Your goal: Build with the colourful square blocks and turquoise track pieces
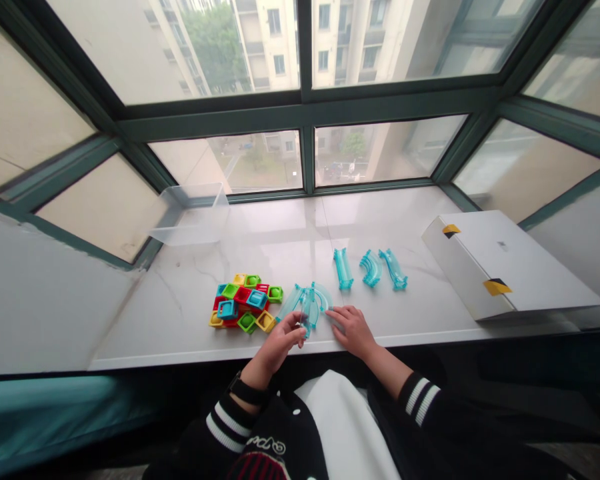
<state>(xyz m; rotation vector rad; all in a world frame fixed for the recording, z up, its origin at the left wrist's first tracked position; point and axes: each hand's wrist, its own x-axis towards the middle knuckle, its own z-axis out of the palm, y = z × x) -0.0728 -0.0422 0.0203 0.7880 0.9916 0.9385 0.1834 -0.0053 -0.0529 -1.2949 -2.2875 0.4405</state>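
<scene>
My left hand [281,340] is closed on a translucent blue track piece [309,308], holding it tilted upright near the sill's front edge. Behind that piece lie other clear blue track pieces, among them a curved track piece [322,293]. My right hand [354,331] rests on the sill with fingers stretched out and apart, its fingertips at the end of the curved piece. Left of my hands is a pile of red, yellow, green and blue plastic blocks [243,295]. Farther right lie a straight track piece [343,269], a curved blue track [371,268] and a wavy track piece [393,270].
A clear plastic bin [193,213] stands at the back left of the white sill [280,230]. On the right is a large white box [510,260] with yellow and black tape tabs. Green-framed windows [307,160] enclose the sill.
</scene>
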